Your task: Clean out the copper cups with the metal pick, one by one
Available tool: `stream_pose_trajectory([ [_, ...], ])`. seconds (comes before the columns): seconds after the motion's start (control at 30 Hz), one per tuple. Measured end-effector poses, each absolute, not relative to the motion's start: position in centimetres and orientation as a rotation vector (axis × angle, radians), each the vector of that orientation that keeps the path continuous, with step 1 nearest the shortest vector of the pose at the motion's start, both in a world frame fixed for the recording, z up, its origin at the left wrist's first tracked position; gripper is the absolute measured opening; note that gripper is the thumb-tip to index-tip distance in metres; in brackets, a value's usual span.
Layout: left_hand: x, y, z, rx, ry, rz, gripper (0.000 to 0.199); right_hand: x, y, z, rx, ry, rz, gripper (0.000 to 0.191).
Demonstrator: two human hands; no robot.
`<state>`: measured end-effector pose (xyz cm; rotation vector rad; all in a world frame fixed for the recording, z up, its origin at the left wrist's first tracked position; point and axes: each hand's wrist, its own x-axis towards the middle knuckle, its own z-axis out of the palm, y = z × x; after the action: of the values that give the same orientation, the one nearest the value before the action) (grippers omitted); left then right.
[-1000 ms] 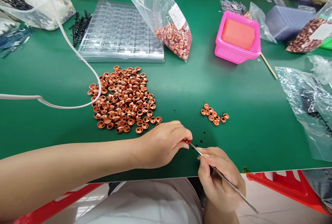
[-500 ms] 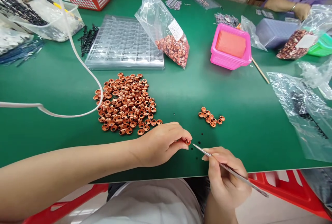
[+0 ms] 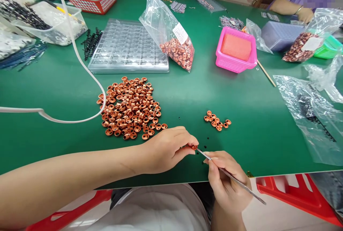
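Between thumb and fingertips, my left hand pinches one small copper-coloured cup-shaped piece just above the table. My right hand is closed on a pair of metal tweezers, held like a pen. Their tip meets the copper piece; whether they grip anything tiny there I cannot tell. Tiny black bits lie on the green table beside the tip. Left of my hands spreads a large pile of the same copper pieces, and a small group of them lies to the right.
Beyond the pile stand clear compartment trays and a bag of copper pieces. A pink basket is at the right, near a flat plastic bag. A white cord crosses the left side. Two other people sit across the table.
My right hand has moved left, bringing the tweezers' tip from a small gap up to the copper piece. My left hand stays in place, still pinching it.
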<state>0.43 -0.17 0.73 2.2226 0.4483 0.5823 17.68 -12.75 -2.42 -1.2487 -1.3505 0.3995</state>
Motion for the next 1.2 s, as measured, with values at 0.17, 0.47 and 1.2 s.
stream_pose_trajectory([
  [0.17, 0.5, -0.1, 0.6, 2.221, 0.451, 0.594, 0.010, 17.8, -12.8, -2.4, -1.243, -1.361, 0.395, 0.039],
  [0.47, 0.5, -0.2, 0.7, 2.210, 0.449, 0.608, 0.009, 17.8, -12.7, -2.3, -1.253, -1.380, 0.381, 0.036],
  [1.2, -1.8, 1.8, 3.5, 2.598, 0.715, 0.216, 0.014, 18.4, -12.8, -2.6, -1.217, -1.329, 0.359, 0.036],
])
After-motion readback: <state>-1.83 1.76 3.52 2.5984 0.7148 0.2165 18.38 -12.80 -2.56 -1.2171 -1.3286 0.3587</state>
